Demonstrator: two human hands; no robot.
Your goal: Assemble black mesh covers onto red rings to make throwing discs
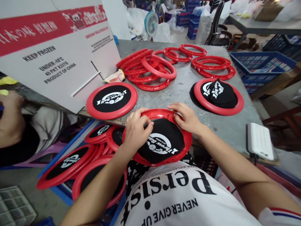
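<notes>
A red throw-ball disc (164,136), a plastic ring with black printed fabric inside, leans at the table's front edge against my lap. My left hand (137,128) grips its upper left rim, fingers bent and thumb over the fabric. On the upper right rim, my right hand (187,119) has its thumb inside the ring and fingers over the edge. Beyond it to the left lies a finished-looking disc (112,100) with flat fabric. To the right, black fabric pieces (219,91) lie bunched on another red ring (199,91).
Several bare red rings (160,67) are heaped at the table's back. A white carton (58,50) stands at left. Below it, a blue crate (61,157) holds several discs. A white power bank (260,141) lies at the right edge. Another person's arm (10,119) shows far left.
</notes>
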